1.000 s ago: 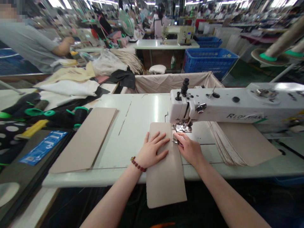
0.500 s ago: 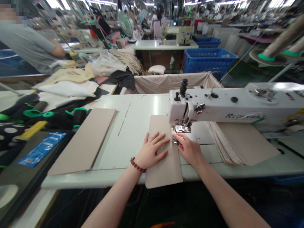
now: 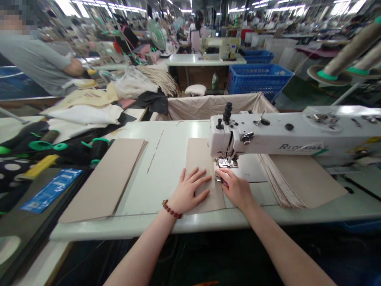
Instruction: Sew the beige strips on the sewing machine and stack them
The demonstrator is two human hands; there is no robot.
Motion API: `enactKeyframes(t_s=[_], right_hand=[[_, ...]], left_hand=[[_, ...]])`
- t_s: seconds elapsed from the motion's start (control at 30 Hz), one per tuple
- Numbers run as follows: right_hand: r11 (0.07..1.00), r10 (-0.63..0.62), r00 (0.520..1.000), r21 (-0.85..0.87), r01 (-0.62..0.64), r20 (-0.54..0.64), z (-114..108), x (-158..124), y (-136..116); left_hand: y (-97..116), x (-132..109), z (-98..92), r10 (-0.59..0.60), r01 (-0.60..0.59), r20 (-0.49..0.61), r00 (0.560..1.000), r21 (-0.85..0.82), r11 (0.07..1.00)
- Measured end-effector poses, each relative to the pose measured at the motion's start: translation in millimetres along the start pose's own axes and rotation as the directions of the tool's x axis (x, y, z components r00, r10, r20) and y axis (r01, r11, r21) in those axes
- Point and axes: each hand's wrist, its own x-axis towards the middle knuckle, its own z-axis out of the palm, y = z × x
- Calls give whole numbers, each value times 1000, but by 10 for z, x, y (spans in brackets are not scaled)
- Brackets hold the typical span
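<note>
Under the sewing machine head [image 3: 226, 137], head cam: tan strip [image 3: 200, 159] lies flat on the white table [image 3: 166, 159], long axis running straight away from the person, far end past the presser foot [image 3: 226, 163], near end short of the table edge. Left hand [image 3: 189, 190] w/ bead bracelet is spread flat on the strip, fingers wide. Right hand [image 3: 235, 186] presses its right edge just below the foot, fingers close together, pinching smth small, can't tell what. Tan stacks [image 3: 104, 178] either side.

Fabric strip [image 3: 199, 159] on table [image 3: 166, 159], under sewing machine [image 3: 285, 133]
</note>
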Motion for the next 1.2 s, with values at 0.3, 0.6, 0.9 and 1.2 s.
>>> enactKeyframes(t_s=[0.3,0.6,0.9,1.2], right_hand=[[1000,-9,1000,4,9,-28,6,-8,-2],[1000,-11,999,4,11,-40,20,-17,11],[1000,-6,999,29,8,-43,8,-10,10],[997,-13,998,69,18,-68,49,-16,51]], left_hand=[[-6,-2,5,1,-1,4,1000,8,1000],[-8,-8,3,4,-5,5,1000,22,1000],[5,31,23,21,-22,25,999,42,999],[-86,247,102,21,-22,10,1000,73,997]])
